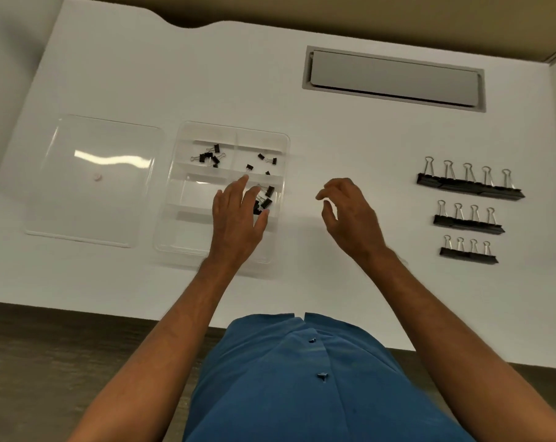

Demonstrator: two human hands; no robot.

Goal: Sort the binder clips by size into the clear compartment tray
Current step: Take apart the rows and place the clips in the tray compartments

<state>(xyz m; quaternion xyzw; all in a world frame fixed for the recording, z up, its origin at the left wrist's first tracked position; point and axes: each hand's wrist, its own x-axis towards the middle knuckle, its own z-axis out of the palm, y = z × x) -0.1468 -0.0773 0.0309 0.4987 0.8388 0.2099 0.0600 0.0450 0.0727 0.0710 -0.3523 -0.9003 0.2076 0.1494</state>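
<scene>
At centre left of the frame, the clear compartment tray (181,173) is set on the white desk (334,148), with its lid (91,180) laid flat just to its left, presumably so that the compartments stay open from above. Small binder clips (208,156) are gathered in the upper left compartment, smaller ones (265,161) are scattered in the upper right, and a third group (265,199) lies in the right compartment below that. The left hand (236,218) is spread over this third group with fingers straight and relaxed and nothing gripped, as if clips were being let go or settled there. The right hand (347,212) is held above the bare desk just right of the tray, fingers loosely curled and empty. At the right of the frame, three rows of larger clips (468,186) are lined up by size, well apart from the tray, probably staged so that each size can be taken in turn
</scene>
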